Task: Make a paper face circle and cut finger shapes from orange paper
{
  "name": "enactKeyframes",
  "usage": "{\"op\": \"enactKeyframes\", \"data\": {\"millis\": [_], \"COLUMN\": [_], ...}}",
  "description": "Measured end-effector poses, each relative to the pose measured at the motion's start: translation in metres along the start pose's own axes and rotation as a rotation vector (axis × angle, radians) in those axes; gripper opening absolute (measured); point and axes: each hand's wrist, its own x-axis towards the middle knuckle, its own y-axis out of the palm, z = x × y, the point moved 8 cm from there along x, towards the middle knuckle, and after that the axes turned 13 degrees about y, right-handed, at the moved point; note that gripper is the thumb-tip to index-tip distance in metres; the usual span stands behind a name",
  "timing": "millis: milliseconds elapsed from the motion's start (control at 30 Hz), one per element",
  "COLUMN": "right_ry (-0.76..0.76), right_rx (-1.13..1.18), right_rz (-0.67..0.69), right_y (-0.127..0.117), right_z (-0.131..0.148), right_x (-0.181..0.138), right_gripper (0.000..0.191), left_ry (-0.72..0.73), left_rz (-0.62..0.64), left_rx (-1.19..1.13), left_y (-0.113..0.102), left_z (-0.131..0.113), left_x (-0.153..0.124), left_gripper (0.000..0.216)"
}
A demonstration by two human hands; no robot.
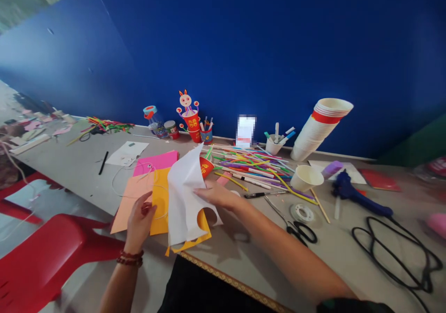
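Right hand (pixel 216 195) pinches white paper (pixel 181 201); small cup (pixel 272 147) holds markers (pixel 287 135).

Head camera faces forward-down, close above left hand (pixel 139 220) and right hand (pixel 216 194).

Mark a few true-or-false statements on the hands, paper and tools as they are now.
1. The right hand holds the white sheet. True.
2. The left hand grips the scissors. False: it touches the orange paper; the scissors lie untouched on the table.
3. The cup stack stands upright. False: it leans over, tilted, by the blue wall.
4. The glue gun lies right of the scissors. True.
5. The tape roll lies on the red chair. False: it lies on the table beside the scissors.
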Motion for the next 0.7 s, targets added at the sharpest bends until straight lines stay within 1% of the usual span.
{"op": "enactKeyframes", "data": {"millis": [100, 167, 233, 300, 333, 400, 500, 567, 633, 700], "right_ry": [0.031, 0.013, -0.1, -0.244, -0.288, -0.286, -0.213, -0.223, -0.302, -0.423], "right_rx": [-0.067, -0.101, -0.088, -0.035, -0.011, -0.002, -0.032, -0.051, -0.077, -0.117], "right_rz": [-0.053, -0.084, -0.082, -0.053, -0.037, -0.038, -0.127, -0.184, -0.197, -0.189], "right_y": [-0.005, -0.01, -0.013, -0.015, -0.015, -0.016, -0.019, -0.022, -0.024, -0.029], "right_z": [-0.003, 0.0, 0.012, 0.026, 0.031, 0.034, 0.031, 0.035, 0.048, 0.065], "right_x": [-0.005, -0.009, -0.015, -0.021, -0.022, -0.021, -0.019, -0.024, -0.035, -0.053], "right_gripper": [0.027, 0.029, 0.029, 0.031, 0.033, 0.033, 0.023, 0.022, 0.025, 0.027], "left_ry": [-0.116, -0.168, -0.208, -0.212, -0.205, -0.185, -0.113, -0.057, -0.029, 0.007], "left_rz": [-0.015, -0.062, -0.102, -0.102, -0.091, -0.068, -0.006, 0.09, 0.216, 0.299], "left_rx": [-0.254, -0.352, -0.405, -0.453, -0.47, -0.471, -0.406, -0.362, -0.343, -0.329], "left_y": [0.002, 0.0, -0.003, -0.003, -0.002, -0.001, 0.003, 0.01, 0.021, 0.026], "left_z": [0.004, 0.002, -0.001, -0.007, -0.009, -0.013, -0.019, -0.024, -0.028, -0.031], "left_x": [-0.002, -0.004, -0.005, -0.005, -0.004, -0.003, -0.001, -0.004, -0.012, -0.017], "left_gripper": [0.058, 0.058, 0.061, 0.065, 0.065, 0.064, 0.063, 0.066, 0.069, 0.072]}}
